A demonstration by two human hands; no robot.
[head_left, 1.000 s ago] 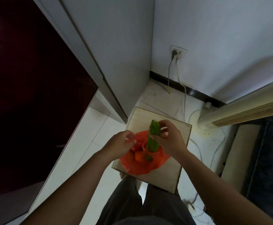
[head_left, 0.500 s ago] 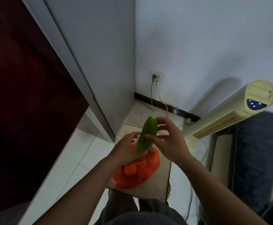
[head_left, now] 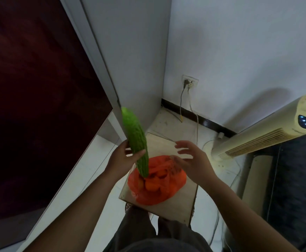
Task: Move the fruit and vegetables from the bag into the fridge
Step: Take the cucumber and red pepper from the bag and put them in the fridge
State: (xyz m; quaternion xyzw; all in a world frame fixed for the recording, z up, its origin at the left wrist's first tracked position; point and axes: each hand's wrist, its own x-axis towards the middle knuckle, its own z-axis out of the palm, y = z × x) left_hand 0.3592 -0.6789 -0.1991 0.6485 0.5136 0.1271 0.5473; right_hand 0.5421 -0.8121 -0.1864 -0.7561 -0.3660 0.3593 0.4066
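Bitter gourd (head_left: pixel 135 144) had changed hands. Half a second earlier the right hand held it over the bag. It now stood tilted in the left hand (head_left: pixel 120 159), thumb and fingers wrapped round its lower half, its tip just above the orange bag (head_left: pixel 157 190). The right hand (head_left: pixel 190 160) hovered beside it, fingers spread, holding nothing. Orange fruit remained bagged on the wooden stool (head_left: pixel 161 144). Judgement: the fridge (head_left: pixel 30 106) comes next. No legible writing was seen; the fan (head_left: pixel 257 139) showed only blue lights.

Walls (head_left: pixel 239 42): white, met in a corner.
Skirting (head_left: pixel 203 121): dark.
Floor (head_left: pixel 94 164): pale tiles.
Socket (head_left: pixel 190 82): held two plugs.
Tower fan (head_left: pixel 257 139): cream, stood at right.
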